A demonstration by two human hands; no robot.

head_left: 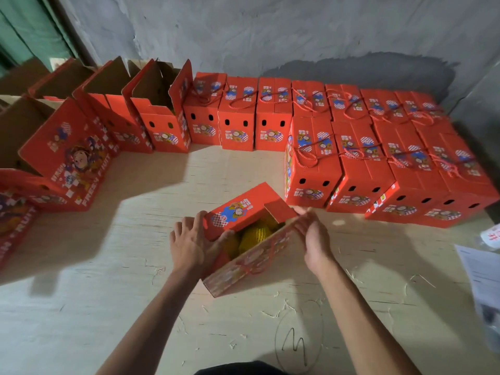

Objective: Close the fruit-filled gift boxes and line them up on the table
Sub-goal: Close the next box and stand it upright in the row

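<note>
A red gift box (244, 262) stands in the middle of the pale table (108, 293), its top half open. Yellow fruit in net sleeves (253, 234) shows inside. My left hand (189, 239) holds the box's left end, fingers over the far lid flap (235, 209) and thumb under its edge. At the box's right end, my right hand (313, 236) touches the near flap's corner with relaxed fingers. A red cord handle lies across the near side.
Closed red boxes (351, 158) with cord handles stand in rows at the back and right. Open boxes (159, 115) with raised flaps line the back left. Papers (481, 272) lie at the right table edge. A grey wall rises behind.
</note>
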